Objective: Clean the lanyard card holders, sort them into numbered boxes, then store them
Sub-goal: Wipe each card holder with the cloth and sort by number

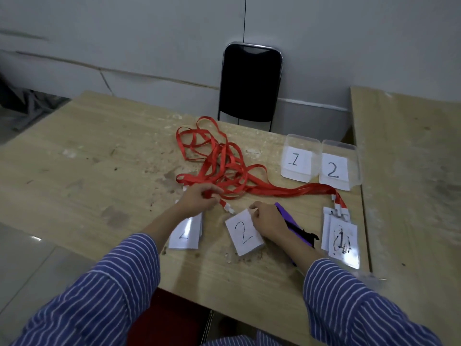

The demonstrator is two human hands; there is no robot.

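Head view shows the left hand [199, 197] with fingers pinched on a red lanyard strap [224, 171] near its clip, while the right hand [268, 222] grips the top edge of the card holder [244, 233] marked 2, flat on the tabletop [99, 171]. Likely light, slick plastic and limp ribbon; the clip end seems the surest hold.

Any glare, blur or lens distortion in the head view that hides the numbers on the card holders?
Head view: glare washes over the left card holder beneath the left hand, hiding part of its number; the centre holder's 2 reads clearly; the smudged holder at right is hard to read; wide-angle bending curves the table edges.
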